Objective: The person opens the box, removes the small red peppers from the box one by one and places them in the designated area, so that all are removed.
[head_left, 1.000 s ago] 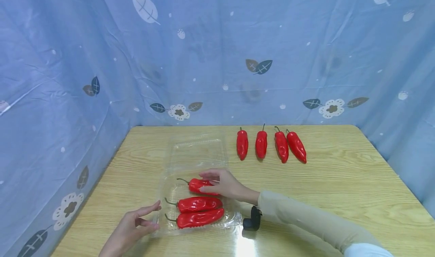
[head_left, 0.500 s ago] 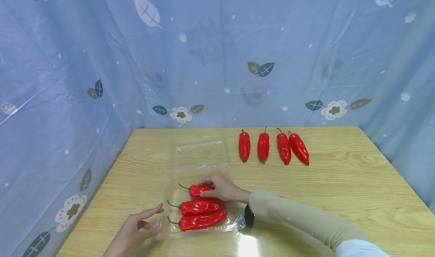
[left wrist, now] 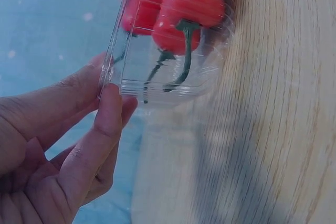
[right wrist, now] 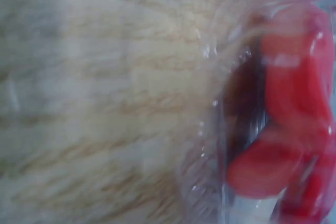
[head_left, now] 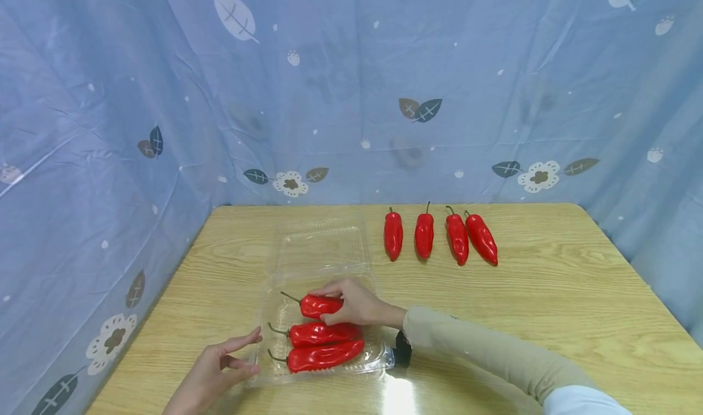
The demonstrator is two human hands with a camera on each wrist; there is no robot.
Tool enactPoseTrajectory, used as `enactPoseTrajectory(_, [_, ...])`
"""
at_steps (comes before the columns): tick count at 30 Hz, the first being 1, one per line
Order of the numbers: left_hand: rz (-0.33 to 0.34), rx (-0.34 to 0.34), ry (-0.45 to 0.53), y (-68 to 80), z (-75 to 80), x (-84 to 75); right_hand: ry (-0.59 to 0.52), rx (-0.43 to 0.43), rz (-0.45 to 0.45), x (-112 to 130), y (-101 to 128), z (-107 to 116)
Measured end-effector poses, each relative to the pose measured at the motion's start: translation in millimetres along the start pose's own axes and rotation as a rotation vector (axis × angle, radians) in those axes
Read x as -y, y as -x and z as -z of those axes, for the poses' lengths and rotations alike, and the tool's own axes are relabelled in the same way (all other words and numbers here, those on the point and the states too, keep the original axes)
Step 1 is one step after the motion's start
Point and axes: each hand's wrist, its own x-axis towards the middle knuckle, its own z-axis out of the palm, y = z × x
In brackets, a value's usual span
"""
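A clear plastic clamshell container (head_left: 324,379) lies with its lid spread back on the table. Inside its base are three red chili peppers with green stems, laid crosswise. My right hand (head_left: 357,305) grips the farthest chili pepper (head_left: 320,306), thumb on the near side and fingers over the far side. Close in front of it lie the middle chili pepper (head_left: 318,334) and the nearest one (head_left: 324,356). My left hand (left wrist: 68,150) holds the container's left rim between thumb and fingers. Red peppers show through the plastic, blurred, in the right wrist view (right wrist: 299,72).
Several more red chili peppers (head_left: 424,236) lie side by side at the back of the wooden table (head_left: 522,317), right of the raised lid (head_left: 321,241). A patterned blue cloth (head_left: 357,85) hangs behind the table and along its sides.
The farthest chili pepper has shifted slightly left in the container under my right hand, and more of its body shows between the fingers. My left hand stays at the rim.
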Motion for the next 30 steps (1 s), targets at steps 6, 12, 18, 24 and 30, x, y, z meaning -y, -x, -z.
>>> enactPoseTrajectory(6, [0.021, -0.009, -0.019, 1.1, 0.2, 0.4, -0.036, 0.017, -0.01, 2.5, 0.2, -1.9])
enactPoseTrajectory(12, [0.017, -0.007, -0.02, 0.8, 0.4, -0.9, -0.057, -0.014, 0.02, 5.6, 1.0, 0.3])
enactPoseTrajectory(18, [0.054, -0.018, -0.037, 0.0, 1.6, -3.3, -0.083, -0.044, 0.09, 19.4, 1.7, 17.1])
enactPoseTrajectory(24, [0.057, -0.021, -0.053, 1.6, 1.7, -5.7, -0.077, -0.039, 0.157, 33.2, 17.2, 42.2])
enactPoseTrajectory(30, [0.052, -0.034, -0.06, 3.0, 0.6, -6.8, -0.066, -0.093, 0.111, 31.2, 49.4, 67.3])
